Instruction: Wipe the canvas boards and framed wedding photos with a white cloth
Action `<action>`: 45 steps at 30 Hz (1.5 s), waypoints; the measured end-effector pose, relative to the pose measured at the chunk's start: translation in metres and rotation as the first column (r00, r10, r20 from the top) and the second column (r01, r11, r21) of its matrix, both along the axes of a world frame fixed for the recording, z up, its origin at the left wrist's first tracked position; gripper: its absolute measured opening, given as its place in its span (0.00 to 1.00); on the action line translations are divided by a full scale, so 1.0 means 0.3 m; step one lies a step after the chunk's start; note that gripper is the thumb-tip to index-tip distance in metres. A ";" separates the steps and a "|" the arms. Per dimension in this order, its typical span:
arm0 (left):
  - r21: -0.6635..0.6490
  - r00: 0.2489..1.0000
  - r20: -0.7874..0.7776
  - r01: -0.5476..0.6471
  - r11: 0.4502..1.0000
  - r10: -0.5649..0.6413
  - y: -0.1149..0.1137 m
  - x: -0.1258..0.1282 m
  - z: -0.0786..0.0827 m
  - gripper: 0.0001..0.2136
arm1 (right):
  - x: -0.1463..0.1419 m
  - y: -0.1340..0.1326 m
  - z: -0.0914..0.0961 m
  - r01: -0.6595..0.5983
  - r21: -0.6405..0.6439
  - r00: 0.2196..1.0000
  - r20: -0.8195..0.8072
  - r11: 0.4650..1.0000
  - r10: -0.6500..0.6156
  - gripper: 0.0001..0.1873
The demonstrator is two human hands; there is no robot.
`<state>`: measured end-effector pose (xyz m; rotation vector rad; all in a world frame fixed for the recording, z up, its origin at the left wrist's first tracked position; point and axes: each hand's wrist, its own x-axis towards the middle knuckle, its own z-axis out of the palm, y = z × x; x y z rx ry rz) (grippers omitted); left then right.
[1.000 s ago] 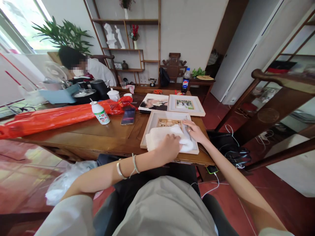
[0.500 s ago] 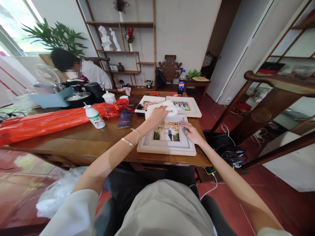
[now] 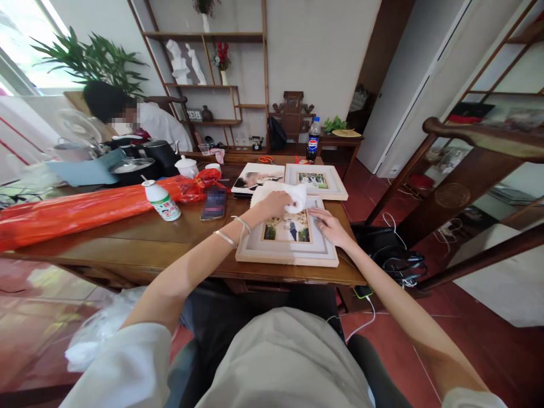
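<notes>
A white cloth (image 3: pixel 272 191) is bunched under my left hand (image 3: pixel 276 205), whose fingers are closed on it over the upper left part of a picture frame (image 3: pixel 289 258). The pale frame lies flat near the table's front edge, with a photo (image 3: pixel 293 231) of a couple at its centre. My right hand (image 3: pixel 330 225) lies with fingers stretched out on the frame's right side. Behind, a second framed photo (image 3: pixel 312 180) rests at the right, and beside it a large photo print or album (image 3: pixel 255 174) is partly covered by the cloth.
On the wooden table (image 3: pixel 191 241) are a phone (image 3: pixel 213 205), a white-green bottle (image 3: pixel 161 201), a long red plastic-wrapped bundle (image 3: pixel 97 203), a lidded white cup (image 3: pixel 187 166) and orange scissors (image 3: pixel 266 159). A cola bottle (image 3: pixel 313 140) stands at the back. Another person (image 3: pixel 157 122) sits at the left.
My left hand has moved slightly toward me with the cloth, uncovering more of the print behind. The right hand stays in place on the frame.
</notes>
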<state>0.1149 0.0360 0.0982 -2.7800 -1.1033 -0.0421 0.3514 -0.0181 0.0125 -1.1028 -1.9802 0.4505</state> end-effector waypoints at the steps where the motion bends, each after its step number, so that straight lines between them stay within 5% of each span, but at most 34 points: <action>1: -0.003 0.999 -0.017 -0.030 1.000 0.030 -0.004 -0.035 0.010 0.13 | 0.000 0.000 0.000 -0.001 0.004 1.000 -0.003 1.000 0.001 0.27; 6: 0.037 0.988 -0.048 -0.145 0.989 0.146 -0.043 -0.168 0.009 0.18 | -0.002 0.001 0.003 0.004 0.009 1.000 -0.011 1.000 -0.004 0.26; 12: 0.075 0.995 0.036 -0.095 0.993 0.093 -0.121 -0.204 -0.064 0.24 | 0.002 -0.006 0.009 -0.003 -0.004 1.000 -0.025 1.000 0.002 0.26; 19: -0.109 1.000 0.008 0.002 0.994 -0.001 -0.412 -0.217 0.021 0.17 | -0.002 -0.001 0.000 0.012 -0.007 0.999 -0.033 1.000 -0.012 0.25; 22: -0.092 0.998 0.050 0.053 0.994 -0.049 -0.500 -0.203 0.016 0.19 | -0.003 0.002 0.000 0.020 -0.009 1.000 -0.022 1.000 -0.021 0.25; 25: -0.004 0.991 0.135 0.009 1.000 -0.009 -0.467 -0.203 -0.035 0.20 | 0.000 0.003 0.002 0.021 -0.011 1.000 -0.011 1.000 -0.021 0.25; 28: 0.056 0.978 0.205 -0.052 0.997 0.039 -0.339 -0.215 -0.079 0.19 | 0.004 0.002 0.002 0.004 -0.012 1.000 -0.018 1.000 -0.005 0.26; 32: 0.097 0.975 0.206 -0.108 0.989 0.087 -0.152 -0.212 -0.076 0.20 | 0.005 0.001 0.000 0.008 -0.022 0.999 -0.032 1.000 -0.009 0.26; 35: 0.107 0.986 0.127 -0.118 0.987 0.104 -0.082 -0.190 -0.057 0.20 | 0.004 0.001 -0.003 0.019 -0.021 0.999 -0.036 1.000 -0.020 0.26; 39: 0.154 0.998 0.046 -0.047 0.987 0.041 -0.118 -0.155 -0.053 0.18 | 0.006 0.003 -0.005 0.024 -0.027 0.999 -0.034 0.999 -0.024 0.27; 45: -0.022 0.989 -0.079 0.122 0.992 -0.124 -0.362 -0.149 -0.027 0.18 | 0.007 0.002 -0.002 0.017 -0.020 1.000 -0.015 1.000 -0.017 0.26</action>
